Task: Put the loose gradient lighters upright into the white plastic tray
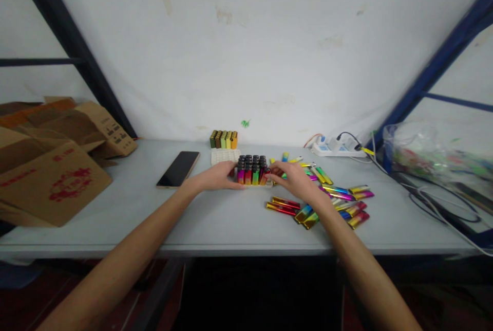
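A block of upright lighters [252, 170] with black tops and shiny multicoloured bodies stands in rows at the middle of the table. My left hand [219, 176] rests against the block's left side, its thumb in front and its fingers curled behind. With bent fingers, my right hand [290, 177] pinches a lighter [264, 176] at the right end of the block; this one leans slightly. Loose metallic lighters [339, 195] lie scattered beneath and beyond my right wrist. Just behind the block is a white tray with holes [224, 156], partly covered by my left hand.
Another set of upright lighters [224, 140] stands near the wall. A phone [178, 169] lies left of my left hand. Cardboard boxes [57, 166] fill the left end. At the right are a power strip [341, 147], cables and a clear plastic bag [419, 148].
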A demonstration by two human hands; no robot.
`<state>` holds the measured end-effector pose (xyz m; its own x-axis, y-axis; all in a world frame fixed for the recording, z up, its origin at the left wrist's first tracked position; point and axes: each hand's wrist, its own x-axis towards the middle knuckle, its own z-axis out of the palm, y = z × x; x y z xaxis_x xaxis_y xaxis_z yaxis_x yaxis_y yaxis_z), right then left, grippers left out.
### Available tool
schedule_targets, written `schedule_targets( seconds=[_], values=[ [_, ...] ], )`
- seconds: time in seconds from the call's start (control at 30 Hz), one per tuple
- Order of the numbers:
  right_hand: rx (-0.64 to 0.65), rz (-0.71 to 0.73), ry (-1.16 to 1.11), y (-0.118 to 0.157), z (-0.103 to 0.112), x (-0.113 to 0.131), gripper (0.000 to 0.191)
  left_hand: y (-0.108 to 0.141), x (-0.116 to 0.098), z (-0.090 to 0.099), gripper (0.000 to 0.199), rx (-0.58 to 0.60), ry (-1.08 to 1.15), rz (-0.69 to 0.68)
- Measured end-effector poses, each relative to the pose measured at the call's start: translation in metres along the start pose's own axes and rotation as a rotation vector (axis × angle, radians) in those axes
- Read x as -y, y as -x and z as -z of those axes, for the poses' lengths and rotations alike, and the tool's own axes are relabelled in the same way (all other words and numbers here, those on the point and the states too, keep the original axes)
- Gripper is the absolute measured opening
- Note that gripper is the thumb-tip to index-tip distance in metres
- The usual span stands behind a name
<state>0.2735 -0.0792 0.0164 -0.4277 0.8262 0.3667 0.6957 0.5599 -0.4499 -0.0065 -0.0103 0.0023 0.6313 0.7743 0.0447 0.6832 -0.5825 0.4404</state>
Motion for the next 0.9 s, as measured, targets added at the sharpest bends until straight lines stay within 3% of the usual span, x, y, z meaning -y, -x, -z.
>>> schedule_targets(
  seconds=[0.17,0.33,0.5,0.9],
  values=[
    [-0.049,-0.027,-0.118,0.0,0.002,0.002,0.022,-0.001,0.002,-0.001,0.07,-0.003,0.018,0.014],
    [-0.101,-0.066,0.048,0.001,0.008,-0.01,0.016,-0.001,0.004,-0.002,0.071,-0.007,0.004,0.027],
    [0.058,-0.045,0.283,0.007,0.006,-0.036,0.023,0.0,0.004,-0.002,0.073,-0.017,-0.001,0.025],
    [0.187,-0.074,0.29,0.02,0.02,-0.065,0.029,-0.002,0.005,-0.003,0.071,-0.01,-0.012,0.021]
  ],
)
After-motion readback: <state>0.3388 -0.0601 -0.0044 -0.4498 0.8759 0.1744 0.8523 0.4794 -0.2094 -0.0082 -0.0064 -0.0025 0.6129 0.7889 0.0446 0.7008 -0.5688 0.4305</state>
